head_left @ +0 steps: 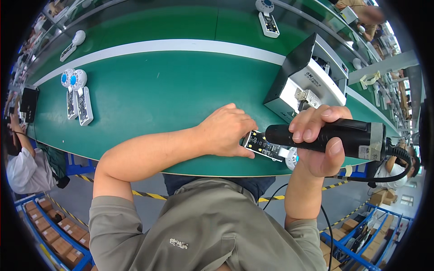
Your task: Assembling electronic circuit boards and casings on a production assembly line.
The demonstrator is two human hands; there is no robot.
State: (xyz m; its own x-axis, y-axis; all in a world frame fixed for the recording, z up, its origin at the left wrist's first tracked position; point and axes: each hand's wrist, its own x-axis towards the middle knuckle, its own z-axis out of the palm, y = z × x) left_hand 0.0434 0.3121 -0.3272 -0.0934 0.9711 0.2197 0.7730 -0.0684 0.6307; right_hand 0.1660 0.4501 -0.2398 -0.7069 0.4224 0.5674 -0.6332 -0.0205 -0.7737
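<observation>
My right hand [323, 140] is wrapped round a black corded electric screwdriver [348, 137], held sideways with its nose pointing left. Under that nose lies a white device [264, 147] with an exposed circuit board and a round, slotted head at its right end. My left hand [228, 131] grips the device's left end, thumb on the near side and fingers on the far side. The tool's tip is hidden behind its own body, so I cannot tell whether it touches the board. A white and black screw feeder [303, 79] stands just beyond my right hand.
Two similar devices [84, 106] lie side by side on the green table [181, 86] to the left. Beyond a white strip [181, 45] lie others, one at far left [68, 52], one at far right [270, 26]. The screwdriver's cable [398, 176] loops at right. People work on both sides.
</observation>
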